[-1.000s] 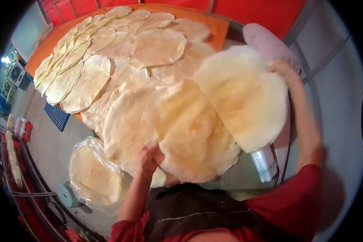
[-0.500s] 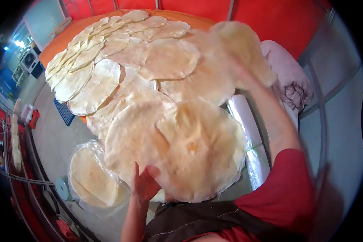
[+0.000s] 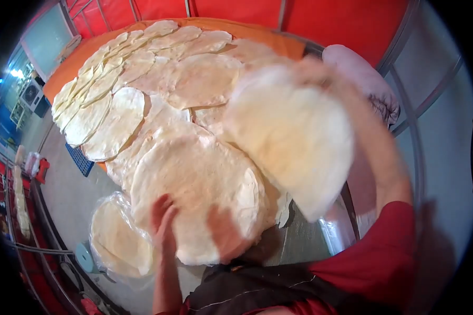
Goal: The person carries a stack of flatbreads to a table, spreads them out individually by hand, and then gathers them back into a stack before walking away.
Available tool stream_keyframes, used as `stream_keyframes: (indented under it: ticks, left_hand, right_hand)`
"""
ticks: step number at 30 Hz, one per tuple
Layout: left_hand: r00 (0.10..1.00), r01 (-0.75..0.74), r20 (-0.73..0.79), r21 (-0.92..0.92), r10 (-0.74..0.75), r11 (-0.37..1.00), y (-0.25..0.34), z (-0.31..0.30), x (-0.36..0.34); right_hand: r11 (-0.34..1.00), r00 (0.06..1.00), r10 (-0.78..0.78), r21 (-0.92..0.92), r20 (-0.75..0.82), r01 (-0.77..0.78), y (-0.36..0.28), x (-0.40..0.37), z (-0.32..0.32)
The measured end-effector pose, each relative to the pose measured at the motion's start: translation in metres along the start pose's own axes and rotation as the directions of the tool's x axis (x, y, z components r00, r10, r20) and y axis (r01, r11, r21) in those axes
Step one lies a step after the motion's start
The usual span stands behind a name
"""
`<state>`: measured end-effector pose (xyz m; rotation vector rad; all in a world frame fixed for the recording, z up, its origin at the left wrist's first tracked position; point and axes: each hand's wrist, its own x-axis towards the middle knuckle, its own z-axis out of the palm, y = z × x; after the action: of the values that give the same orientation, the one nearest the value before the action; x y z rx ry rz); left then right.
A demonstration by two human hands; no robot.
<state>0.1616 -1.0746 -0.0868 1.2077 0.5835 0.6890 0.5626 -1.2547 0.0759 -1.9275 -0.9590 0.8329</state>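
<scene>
A large round flatbread (image 3: 294,142) hangs in the air right of the middle, blurred by motion. My right hand (image 3: 318,73), also smeared, is at its upper edge with the arm stretched forward, gripping it there. Below and to the left lies a stack of flatbreads (image 3: 199,178), broad and pale with browned patches. My left hand (image 3: 164,215) is over the stack's near left side, fingers apart and holding nothing. A shadow falls across the near part of the top bread.
Overlapping flatbreads (image 3: 100,100) cover much of the orange cloth (image 3: 278,42). A plastic bag of flatbread (image 3: 121,239) is at lower left. At right are a clear plastic roll (image 3: 337,228) and a pale rolled quilt (image 3: 357,68). Metal rails (image 3: 37,247) stand left.
The flatbread over the stack's right side is no longer there, and one now hangs blurred right of the middle. My left hand has shifted left and slightly up.
</scene>
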Motion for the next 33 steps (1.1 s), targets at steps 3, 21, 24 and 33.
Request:
stream_keyframes:
  ticks: [3, 21, 24, 33]
  left_hand:
    - [0.911, -0.115, -0.333, 0.362, 0.244, 0.925, -0.004, -0.059, -0.010]
    - [0.791, 0.320, -0.044, -0.820, -0.610, 0.474, -0.076, -0.124, -0.047]
    - [0.871, 0.369, -0.037, -0.612, -0.491, 0.700, -0.047, -0.121, -0.060]
    - [0.955, 0.278, 0.001, -0.351, -0.296, 0.894, 0.009, -0.071, -0.034]
  right_hand:
    - [0.884, 0.885, -0.412, -0.329, -0.217, 0.331, -0.060, -0.021, -0.081]
    - [0.396, 0.801, -0.527, -0.751, 0.285, 0.528, 0.078, 0.112, 0.197]
    - [0.642, 0.802, -0.487, -0.481, 0.345, 0.597, 0.026, 0.030, 0.220]
    - [0.831, 0.805, -0.541, 0.004, 0.243, 0.557, -0.033, -0.038, 0.342]
